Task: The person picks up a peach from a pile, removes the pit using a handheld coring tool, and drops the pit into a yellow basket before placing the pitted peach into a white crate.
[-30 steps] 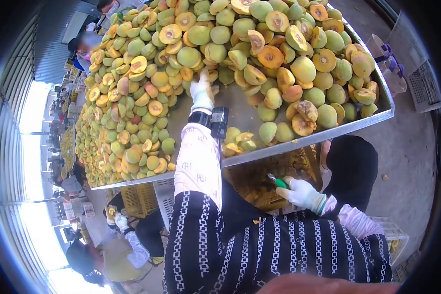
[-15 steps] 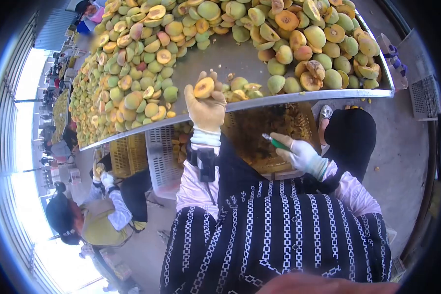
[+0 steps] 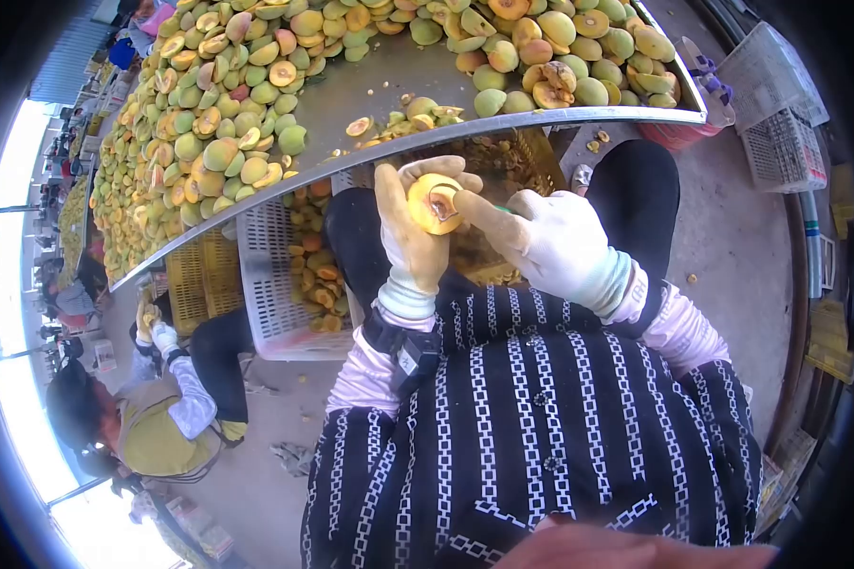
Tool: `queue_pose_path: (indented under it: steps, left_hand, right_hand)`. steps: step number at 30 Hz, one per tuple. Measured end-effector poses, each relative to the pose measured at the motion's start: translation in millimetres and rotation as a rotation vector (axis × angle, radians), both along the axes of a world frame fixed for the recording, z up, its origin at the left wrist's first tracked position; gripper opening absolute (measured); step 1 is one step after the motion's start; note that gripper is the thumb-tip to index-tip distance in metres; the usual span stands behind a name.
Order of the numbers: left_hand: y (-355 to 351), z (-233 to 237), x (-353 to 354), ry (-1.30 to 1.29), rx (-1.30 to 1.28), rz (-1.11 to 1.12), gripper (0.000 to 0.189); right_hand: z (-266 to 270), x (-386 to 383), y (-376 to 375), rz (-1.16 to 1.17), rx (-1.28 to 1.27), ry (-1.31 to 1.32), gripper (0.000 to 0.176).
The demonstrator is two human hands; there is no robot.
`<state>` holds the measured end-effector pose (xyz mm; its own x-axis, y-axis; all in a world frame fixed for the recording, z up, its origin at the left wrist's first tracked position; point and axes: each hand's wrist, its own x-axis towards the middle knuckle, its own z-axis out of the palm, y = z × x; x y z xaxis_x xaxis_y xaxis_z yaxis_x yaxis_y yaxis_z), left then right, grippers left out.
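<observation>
My left hand [image 3: 413, 223], in a tan-palmed glove, is closed around a peach half [image 3: 435, 204] with its cut face up and a reddish-brown hollow in the middle. My right hand [image 3: 541, 232], gloved in white and tan, grips a green-handled pitting tool [image 3: 505, 209] whose handle is mostly hidden by the fingers. The tool's metal end meets the cut face around the hollow; its exact shape is hard to make out. Both hands are in front of my body, just below the near edge of the metal table [image 3: 417, 144].
Piles of halved peaches [image 3: 247, 104] cover much of the table. Beneath are a white crate [image 3: 266, 275] of peach pieces and a yellow crate [image 3: 531, 161] by my legs. At left a co-worker [image 3: 161, 408] sits working. White crates [image 3: 783, 147] stand at right.
My left hand has drawn back from over the table toward me. My right hand has moved left and up, bringing the tool onto the peach half. The view has shifted.
</observation>
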<state>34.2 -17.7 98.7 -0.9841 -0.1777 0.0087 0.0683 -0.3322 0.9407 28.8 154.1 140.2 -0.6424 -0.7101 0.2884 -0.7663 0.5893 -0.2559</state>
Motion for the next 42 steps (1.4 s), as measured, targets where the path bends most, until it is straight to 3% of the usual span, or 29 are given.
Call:
queue_pose_path:
  steps: [3,6,9,11,13,15,16,17,19,21,24,25,27,28,31,33,36,40,42]
  left_hand:
    - [1,-4,1,0.040,-0.036,-0.004,0.060]
    - [-4,-6,1,-0.009,0.149,-0.098,0.063]
    - [-17,-6,-2,-0.128,0.182,-0.278,0.064]
    - [-26,-4,-6,-0.231,0.161,-0.511,0.064]
    - [-30,-3,-3,-0.254,0.132,-0.520,0.062]
    - [-34,-9,-6,-0.267,-0.066,-0.634,0.066]
    - [-39,-7,-7,-0.302,-0.097,-0.773,0.068]
    - [-42,-4,-9,-0.309,-0.091,-0.768,0.068]
    - [-46,3,-11,-0.405,-0.346,-0.934,0.068]
    - [-45,-4,-13,-0.429,-0.207,-0.711,0.065]
    - [-33,-6,-6,-0.170,-0.008,-0.382,0.057]
    - [-28,-10,-4,-0.172,-0.014,-0.390,0.057]
    - [-20,-27,1,-0.015,-0.222,-0.234,0.051]
    - [-16,-29,1,-0.099,-0.075,-0.185,0.046]
    - [-11,-37,-6,0.112,-0.087,-0.173,0.044]
    - [-11,-40,-8,0.177,-0.093,-0.175,0.042]
    - [-16,-45,-11,0.315,-0.133,-0.222,0.042]
    - [-10,-46,-13,0.304,-0.073,-0.189,0.045]
    - [-4,-42,-12,0.321,-0.011,-0.181,0.047]
  right_hand:
    - [-2,6,-2,-0.022,0.076,0.028,0.065]
    - [-6,13,-3,-0.014,0.125,0.054,0.065]
    - [-13,18,0,0.020,0.168,0.048,0.069]
    - [-14,21,1,0.040,0.185,0.037,0.070]
    - [-15,24,1,0.088,0.181,-0.014,0.071]
    - [-13,26,1,0.115,0.213,-0.063,0.071]
    - [-13,27,2,0.137,0.243,-0.110,0.070]
    - [-16,26,3,0.143,0.245,-0.118,0.070]
    - [-21,20,4,0.208,0.041,-0.387,0.068]
    - [-19,14,0,0.126,-0.067,-0.526,0.061]
    - [-40,3,-2,0.071,-0.375,-0.580,0.055]
    - [-39,3,-2,0.064,-0.383,-0.580,0.055]
    - [-33,4,-3,0.021,-0.330,-0.858,0.055]
    - [-27,5,-3,0.016,-0.329,-0.865,0.055]
    - [-3,2,-5,-0.190,-0.497,-1.529,0.059]
    - [-3,1,-4,-0.194,-0.579,-1.574,0.060]
    - [-23,-6,4,-0.009,-0.881,-1.959,0.051]
    - [-44,-2,4,0.127,-1.115,-2.137,0.042]
    - [-53,3,2,0.374,-1.340,-2.284,0.035]
